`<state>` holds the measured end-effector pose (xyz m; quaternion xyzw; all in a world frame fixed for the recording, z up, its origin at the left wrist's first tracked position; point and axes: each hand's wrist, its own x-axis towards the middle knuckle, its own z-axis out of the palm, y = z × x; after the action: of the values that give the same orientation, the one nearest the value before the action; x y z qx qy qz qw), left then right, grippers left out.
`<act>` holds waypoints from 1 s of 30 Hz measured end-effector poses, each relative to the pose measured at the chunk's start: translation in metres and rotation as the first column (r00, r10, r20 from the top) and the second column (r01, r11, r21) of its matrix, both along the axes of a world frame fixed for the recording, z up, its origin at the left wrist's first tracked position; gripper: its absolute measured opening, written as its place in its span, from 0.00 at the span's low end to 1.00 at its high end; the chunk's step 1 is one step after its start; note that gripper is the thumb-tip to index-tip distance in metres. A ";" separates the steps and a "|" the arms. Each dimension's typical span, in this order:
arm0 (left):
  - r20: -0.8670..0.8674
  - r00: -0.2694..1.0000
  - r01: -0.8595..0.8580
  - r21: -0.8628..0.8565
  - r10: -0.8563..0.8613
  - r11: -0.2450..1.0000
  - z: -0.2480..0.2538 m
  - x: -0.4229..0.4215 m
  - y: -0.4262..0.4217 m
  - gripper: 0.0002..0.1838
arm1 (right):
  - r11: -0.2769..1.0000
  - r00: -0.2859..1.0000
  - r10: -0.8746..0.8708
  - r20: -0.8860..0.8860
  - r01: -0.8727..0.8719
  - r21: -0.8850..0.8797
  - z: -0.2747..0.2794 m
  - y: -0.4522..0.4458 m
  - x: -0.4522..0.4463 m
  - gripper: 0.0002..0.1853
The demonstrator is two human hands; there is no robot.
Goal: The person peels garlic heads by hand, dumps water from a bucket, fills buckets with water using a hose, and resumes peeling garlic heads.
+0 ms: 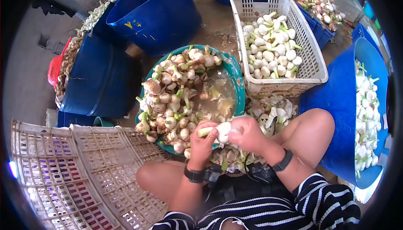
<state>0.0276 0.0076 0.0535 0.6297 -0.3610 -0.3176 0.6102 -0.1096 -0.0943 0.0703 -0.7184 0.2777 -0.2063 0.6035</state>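
With left hand [203,142], clamps a white garlic bulb [223,132] by its pale green stem [205,132]. With right hand [250,133], fingers bent in, meets the bulb's other side; blurred there, cannot tell whether clamped on it. At right, beside the right knee [322,123]: big blue tub [331,104], holding clean white bulbs [366,116]. At upper left: more blue tubs [163,24]. At lower left, tilted: pale lattice crate [84,167]. Straight ahead: green basin [240,89], heaped on its left with brownish, stalked bulbs [166,100], murky water [216,80] on its right. Just beside, upper right: white crate [268,88], part-filled with more clean bulbs [273,41]. Right of the basin: papery scraps [277,112]. Smallest, between both hands, over the basin's near edge: the held bulb.
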 end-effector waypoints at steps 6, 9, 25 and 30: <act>-0.519 0.713 -0.417 0.225 0.471 0.880 -0.026 0.012 0.002 0.07 | 0.742 0.930 0.290 -0.226 -0.367 -0.561 -0.034 0.026 -0.035 0.04; -0.626 0.630 -0.354 0.296 0.460 0.887 -0.016 0.024 0.011 0.10 | 0.722 0.682 0.056 -0.729 -0.532 -0.443 -0.073 -0.013 -0.053 0.05; -0.923 0.117 -0.204 0.339 0.367 0.918 -0.023 0.047 0.019 0.13 | 0.755 0.954 0.102 0.283 -0.260 0.602 -0.016 -0.018 -0.022 0.19; -0.855 0.431 -0.183 0.232 0.290 0.955 -0.011 0.029 0.000 0.15 | 0.854 0.599 0.307 -0.740 -0.516 -0.064 -0.044 -0.017 -0.006 0.20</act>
<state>0.0567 0.0073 0.0423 0.4504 0.1141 -0.5257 0.7125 -0.1160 -0.1108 0.0258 -0.8610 0.2807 0.1950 0.3765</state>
